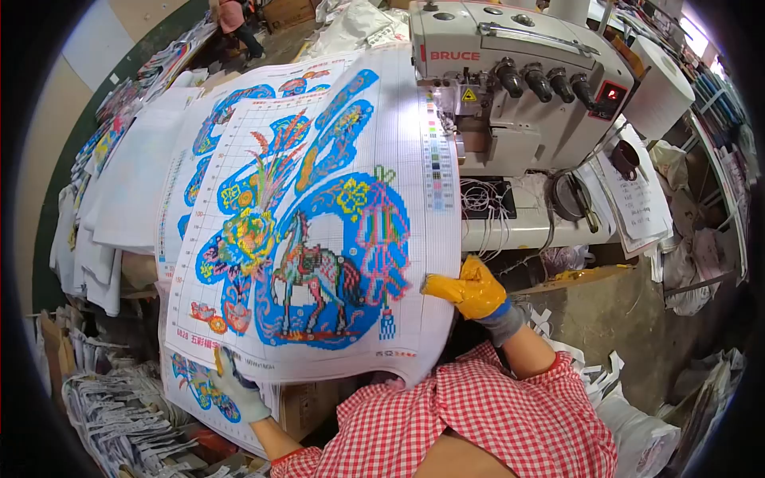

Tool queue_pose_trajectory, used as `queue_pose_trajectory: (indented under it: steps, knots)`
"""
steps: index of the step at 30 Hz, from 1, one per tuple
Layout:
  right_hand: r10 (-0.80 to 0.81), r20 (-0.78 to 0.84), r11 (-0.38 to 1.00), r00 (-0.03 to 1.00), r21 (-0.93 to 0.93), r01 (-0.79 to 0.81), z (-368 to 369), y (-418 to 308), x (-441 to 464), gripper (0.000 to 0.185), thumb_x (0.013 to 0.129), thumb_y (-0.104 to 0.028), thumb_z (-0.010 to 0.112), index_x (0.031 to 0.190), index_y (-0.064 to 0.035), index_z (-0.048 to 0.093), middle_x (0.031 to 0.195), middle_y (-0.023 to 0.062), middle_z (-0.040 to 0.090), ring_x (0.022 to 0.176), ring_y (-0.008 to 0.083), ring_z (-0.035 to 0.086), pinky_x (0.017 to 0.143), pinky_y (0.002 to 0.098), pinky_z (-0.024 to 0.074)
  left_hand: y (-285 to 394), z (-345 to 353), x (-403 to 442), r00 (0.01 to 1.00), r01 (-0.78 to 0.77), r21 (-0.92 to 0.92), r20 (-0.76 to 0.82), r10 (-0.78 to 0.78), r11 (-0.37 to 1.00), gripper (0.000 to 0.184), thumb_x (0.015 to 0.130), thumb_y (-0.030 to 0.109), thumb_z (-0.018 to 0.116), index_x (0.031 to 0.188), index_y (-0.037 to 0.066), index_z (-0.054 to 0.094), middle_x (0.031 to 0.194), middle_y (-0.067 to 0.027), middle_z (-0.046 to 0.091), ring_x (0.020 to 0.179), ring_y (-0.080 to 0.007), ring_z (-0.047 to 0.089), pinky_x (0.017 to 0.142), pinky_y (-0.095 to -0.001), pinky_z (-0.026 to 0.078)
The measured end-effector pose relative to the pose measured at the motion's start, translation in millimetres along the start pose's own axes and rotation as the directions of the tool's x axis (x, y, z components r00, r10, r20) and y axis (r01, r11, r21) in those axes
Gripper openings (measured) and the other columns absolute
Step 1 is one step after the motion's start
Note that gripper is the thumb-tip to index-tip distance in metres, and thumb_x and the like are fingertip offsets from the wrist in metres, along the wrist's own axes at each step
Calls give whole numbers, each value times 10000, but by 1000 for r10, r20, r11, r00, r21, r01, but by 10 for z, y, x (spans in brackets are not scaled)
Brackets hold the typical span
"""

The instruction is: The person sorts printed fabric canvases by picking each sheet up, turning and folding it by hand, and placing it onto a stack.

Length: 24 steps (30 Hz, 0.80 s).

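Note:
A large printed cross-stitch cloth (323,275) with a horse, flowers and a blue ground spreads across the middle of the view. My right hand (472,293), in a yellow-coated glove, pinches its right edge. At the lower left edge, my left hand (239,389), in a pale glove, has its fingers closed on the cloth's border. The far right side of the cloth lies beside the needle area of a white overlock sewing machine (518,88) marked BRUCE. Another printed cloth (211,386) with similar motifs hangs below my left hand.
White cloths (131,207) are stacked at the left, above heaps of folded fabric (119,406). Loose thread (486,199) lies by the machine. A dark cup (625,159) and handwritten papers (637,207) are at the right. Another person (235,24) stands far back.

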State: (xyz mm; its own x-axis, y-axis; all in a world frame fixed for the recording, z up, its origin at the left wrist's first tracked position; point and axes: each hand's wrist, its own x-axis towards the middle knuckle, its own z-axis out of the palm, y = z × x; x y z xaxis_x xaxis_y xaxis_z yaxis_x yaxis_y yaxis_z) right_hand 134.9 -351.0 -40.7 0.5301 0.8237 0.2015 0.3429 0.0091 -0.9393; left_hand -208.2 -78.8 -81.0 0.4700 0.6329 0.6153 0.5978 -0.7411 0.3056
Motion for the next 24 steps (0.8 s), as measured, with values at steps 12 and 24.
queue_pose_trajectory:
  steps: [12, 24]
  knots:
    - [-225, -10, 966, 974, -132, 222, 26, 196, -59, 310, 758, -65, 583, 1050, -160, 615, 950, -67, 608, 715, 80, 485, 654, 241, 322, 341, 734, 1373, 794, 550, -673, 238, -559, 494, 312, 838, 204, 570, 1022, -46, 535, 937, -99, 568, 764, -141, 526, 658, -287, 451]
    - [-34, -18, 999, 999, -39, 33, -205, 61, 256, 212, 804, -73, 544, 996, -118, 623, 1028, 3, 614, 885, 127, 555, 712, 245, 359, 460, 1647, 2506, 931, 360, -489, 126, -344, 794, 312, 824, 232, 578, 954, -51, 572, 814, -94, 610, 694, -193, 541, 641, -314, 432]
